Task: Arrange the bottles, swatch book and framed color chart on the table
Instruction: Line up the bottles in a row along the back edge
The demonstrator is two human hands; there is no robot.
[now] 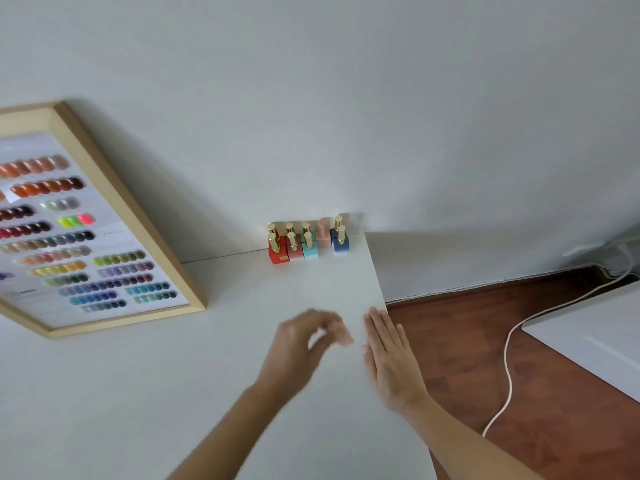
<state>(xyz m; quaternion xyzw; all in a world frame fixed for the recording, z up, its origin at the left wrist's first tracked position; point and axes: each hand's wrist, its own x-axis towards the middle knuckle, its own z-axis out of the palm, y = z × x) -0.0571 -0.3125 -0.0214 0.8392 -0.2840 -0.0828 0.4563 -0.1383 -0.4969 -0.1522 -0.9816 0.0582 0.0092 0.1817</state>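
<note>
Blurred left hand (pixel 304 344), cropped framed color chart (pixel 86 223)

A white bench (pixel 173 393) stands against a pale wall (pixel 346 81). At its far right corner the bottles (pixel 308 240) stand upright in two close rows, most with gold caps, in red, pink, turquoise, peach and blue. The color chart (pixel 79 230), in a light wooden frame, leans against the wall at the left with its lower edge on the bench. The left hand (pixel 304 344) hovers blurred over the bench, fingers loosely curled, holding nothing. The right hand (pixel 389 358) is flat, fingers straight, at the bench's right edge. Beyond that edge a white cable (pixel 512 341) trails across the wooden floor (pixel 485 358).
</note>
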